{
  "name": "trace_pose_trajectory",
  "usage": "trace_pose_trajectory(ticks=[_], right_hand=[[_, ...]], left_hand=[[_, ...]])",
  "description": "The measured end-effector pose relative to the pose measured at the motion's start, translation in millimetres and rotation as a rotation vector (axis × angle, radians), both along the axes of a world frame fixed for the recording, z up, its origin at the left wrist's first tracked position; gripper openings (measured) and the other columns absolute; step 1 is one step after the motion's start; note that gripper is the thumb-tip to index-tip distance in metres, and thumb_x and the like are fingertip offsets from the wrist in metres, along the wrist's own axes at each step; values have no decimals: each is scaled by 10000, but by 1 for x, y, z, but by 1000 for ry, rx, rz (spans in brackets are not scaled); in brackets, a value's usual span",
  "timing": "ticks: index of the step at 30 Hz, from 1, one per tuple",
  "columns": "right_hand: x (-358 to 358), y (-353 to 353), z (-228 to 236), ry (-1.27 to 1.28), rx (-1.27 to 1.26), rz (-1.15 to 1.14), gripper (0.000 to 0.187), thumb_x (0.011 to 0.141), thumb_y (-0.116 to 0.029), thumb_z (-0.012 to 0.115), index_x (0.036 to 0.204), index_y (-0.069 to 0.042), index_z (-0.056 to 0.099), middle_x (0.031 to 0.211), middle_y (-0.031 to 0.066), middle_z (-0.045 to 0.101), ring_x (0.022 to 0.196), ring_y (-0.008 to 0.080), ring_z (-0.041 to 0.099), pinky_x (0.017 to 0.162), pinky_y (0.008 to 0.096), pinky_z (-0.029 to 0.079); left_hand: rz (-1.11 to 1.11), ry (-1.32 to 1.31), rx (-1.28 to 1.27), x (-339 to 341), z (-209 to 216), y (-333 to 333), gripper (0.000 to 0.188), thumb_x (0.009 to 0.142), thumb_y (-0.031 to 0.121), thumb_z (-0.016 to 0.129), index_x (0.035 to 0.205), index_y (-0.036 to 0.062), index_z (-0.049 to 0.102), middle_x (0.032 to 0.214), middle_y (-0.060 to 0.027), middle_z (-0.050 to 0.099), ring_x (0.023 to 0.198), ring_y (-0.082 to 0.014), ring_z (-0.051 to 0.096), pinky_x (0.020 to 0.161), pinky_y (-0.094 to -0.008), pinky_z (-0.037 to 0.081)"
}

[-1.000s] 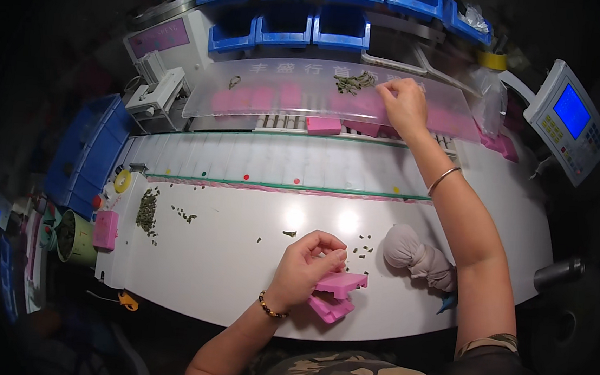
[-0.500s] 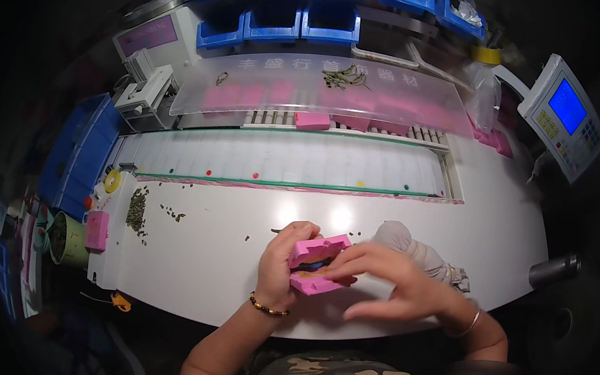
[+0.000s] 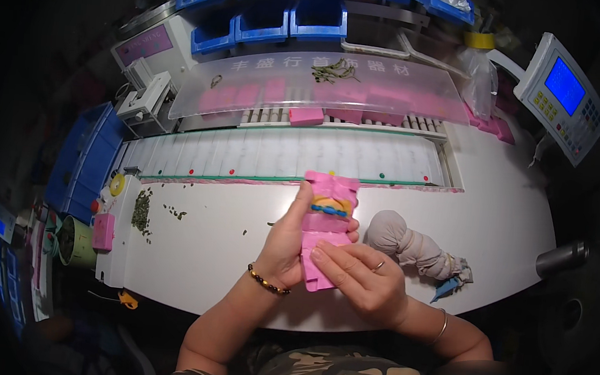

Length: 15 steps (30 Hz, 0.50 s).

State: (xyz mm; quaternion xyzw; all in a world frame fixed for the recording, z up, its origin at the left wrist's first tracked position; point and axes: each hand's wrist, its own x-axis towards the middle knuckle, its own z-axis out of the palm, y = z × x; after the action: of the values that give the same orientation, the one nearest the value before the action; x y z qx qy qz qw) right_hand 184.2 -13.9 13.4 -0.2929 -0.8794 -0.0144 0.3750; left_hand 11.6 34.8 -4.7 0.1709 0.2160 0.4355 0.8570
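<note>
A pink rubber mold (image 3: 331, 186) is spread open lengthwise above the near middle of the white table. Across its upper half runs a yellow-orange curved patch with a blue piece (image 3: 329, 210) along it. My left hand (image 3: 285, 236) is wrapped round the mold from the left side, fingertips showing at its right edge. My right hand (image 3: 371, 286) is closed on the lower half, its fingertips pressed onto the pink surface; its thumb is hidden. To the right of the mold lies a bundle of greyish cloth (image 3: 408, 242) with a blue end.
Behind the hands a white conveyor strip (image 3: 281, 154) crosses the table, under a clear shelf (image 3: 252, 78) carrying green bits. Green crumbs (image 3: 141, 212) lie at left, near a pink block (image 3: 103, 232). A control panel (image 3: 564, 95) stands at right; blue bins (image 3: 318, 21) line the back.
The mold, a partly opened pair of halves before, is now spread out long, and its inner blue piece shows. My right hand has come from its right side onto its lower half.
</note>
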Motion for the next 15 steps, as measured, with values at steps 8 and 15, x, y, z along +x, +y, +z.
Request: trace_pose_trajectory(ticks=[8, 15], right_hand=[[46, 2, 1, -205, -80, -173, 655, 770, -92, 710, 1397, -150, 529, 1447, 129, 493, 1282, 278, 498, 1038, 413, 372], [86, 15, 16, -352, -408, -245, 806, 670, 40, 717, 1424, -159, 512, 1339, 188, 529, 1083, 338, 571, 880, 419, 454]], left_hand=[[246, 284, 86, -3, 5, -7, 676, 1009, 613, 337, 1177, -11, 536, 981, -162, 657, 799, -212, 672, 726, -379, 600], [232, 336, 47, 9, 8, -19, 686, 1017, 605, 310, 1166, -25, 538, 990, -174, 656, 752, -209, 667, 672, -402, 608]])
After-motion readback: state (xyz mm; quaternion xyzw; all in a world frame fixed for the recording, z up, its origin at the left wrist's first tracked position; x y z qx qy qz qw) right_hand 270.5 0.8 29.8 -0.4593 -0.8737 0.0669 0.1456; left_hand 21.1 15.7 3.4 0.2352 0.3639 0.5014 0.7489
